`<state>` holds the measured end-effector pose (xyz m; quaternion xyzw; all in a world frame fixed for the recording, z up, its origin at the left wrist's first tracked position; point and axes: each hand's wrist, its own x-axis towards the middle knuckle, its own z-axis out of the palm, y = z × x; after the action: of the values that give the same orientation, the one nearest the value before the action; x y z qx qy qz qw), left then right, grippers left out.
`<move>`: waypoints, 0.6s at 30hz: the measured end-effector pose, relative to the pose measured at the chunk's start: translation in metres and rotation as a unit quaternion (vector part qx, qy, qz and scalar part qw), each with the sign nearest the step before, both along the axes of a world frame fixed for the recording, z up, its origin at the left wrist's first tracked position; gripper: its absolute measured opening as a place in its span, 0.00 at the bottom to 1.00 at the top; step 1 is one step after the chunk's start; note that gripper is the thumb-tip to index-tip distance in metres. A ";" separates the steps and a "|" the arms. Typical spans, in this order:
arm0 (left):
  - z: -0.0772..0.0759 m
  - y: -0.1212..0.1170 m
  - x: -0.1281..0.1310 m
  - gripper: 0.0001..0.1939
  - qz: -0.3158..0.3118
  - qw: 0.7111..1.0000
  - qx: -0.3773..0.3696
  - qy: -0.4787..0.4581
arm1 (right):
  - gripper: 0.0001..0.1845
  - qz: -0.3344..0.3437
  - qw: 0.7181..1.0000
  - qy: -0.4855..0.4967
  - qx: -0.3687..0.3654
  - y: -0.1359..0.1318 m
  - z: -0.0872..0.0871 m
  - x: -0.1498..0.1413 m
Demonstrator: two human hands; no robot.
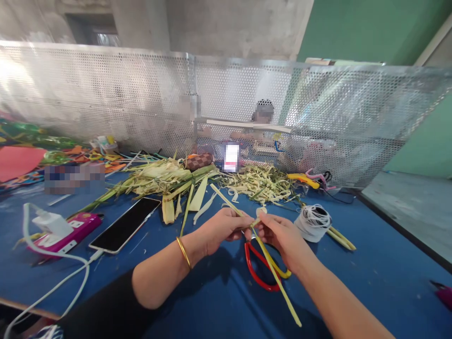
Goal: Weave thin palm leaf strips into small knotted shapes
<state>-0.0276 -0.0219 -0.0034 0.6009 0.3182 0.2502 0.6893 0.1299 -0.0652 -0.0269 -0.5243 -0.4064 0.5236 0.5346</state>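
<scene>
My left hand (229,225) pinches a long pale-green plant strip (277,278), one end pointing up-left past the fingers and the other slanting down to the right. Close beside it, my right hand (277,231) is closed on the same strip near its middle, fingertips almost meeting the left ones. A small pale round piece (261,212) shows at the right fingertips; what it belongs to is not clear. Below both hands, scissors (251,268) with red and yellow handles lie on the blue table (197,301), their blades hidden by the hands.
Piled husk strips (162,176) and shredded strips (261,183) lie behind the hands. A black-screened phone (125,225) and magenta power strip (67,233) with white cable are left. A spool of white cord (313,222) stands right. Behind a perforated metal screen (240,89) sits another person.
</scene>
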 end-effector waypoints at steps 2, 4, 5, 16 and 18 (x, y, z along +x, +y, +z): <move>-0.001 -0.003 0.001 0.14 0.010 1.000 0.007 0.015 | 0.21 -0.009 0.999 0.030 0.026 -0.001 -0.002 -0.002; -0.001 -0.006 0.002 0.12 0.022 0.999 0.018 0.026 | 0.21 -0.015 0.998 0.037 0.041 -0.002 -0.003 -0.005; -0.002 -0.007 0.003 0.11 0.023 0.999 0.024 0.031 | 0.21 -0.020 0.998 0.034 0.045 -0.002 -0.003 -0.006; 0.000 -0.007 0.001 0.11 0.026 0.999 0.014 0.022 | 0.25 -0.093 0.964 -0.211 0.132 -0.005 0.001 0.001; 0.000 -0.009 0.001 0.11 0.034 0.999 0.018 0.018 | 0.22 -0.133 0.916 -0.317 0.206 -0.007 0.010 0.004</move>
<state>-0.0263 -0.0308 -0.0031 0.6065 0.3461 0.2688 0.6634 0.1338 -0.0723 -0.0171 -0.5900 -0.5805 0.1586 0.5384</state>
